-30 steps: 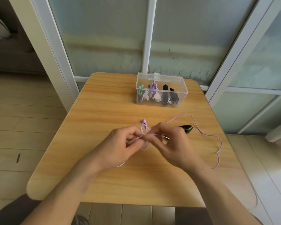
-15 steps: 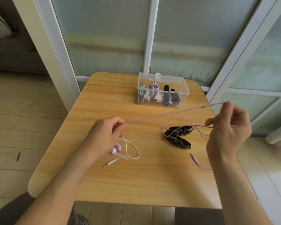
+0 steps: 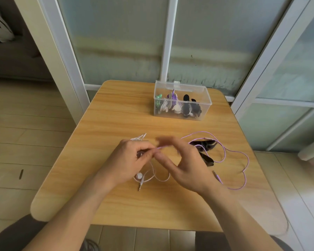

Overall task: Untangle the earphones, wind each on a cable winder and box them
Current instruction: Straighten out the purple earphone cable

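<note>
Left hand [image 3: 132, 160] sits over the middle of the wooden table [image 3: 116, 124], fingers curled and pinching the purple earphone cable [image 3: 225, 151] at its near end, with a white earphone cable [image 3: 152, 176] looped on the table just beneath it. Right hand [image 3: 187, 165] meets it fingertip to fingertip; its fingers are motion-blurred, so whether they grip the purple cable cannot be told. Further right lie the black cable winders [image 3: 205, 149] under the purple loops, and the clear box [image 3: 181, 101] of wound earphones stands at the far edge.
</note>
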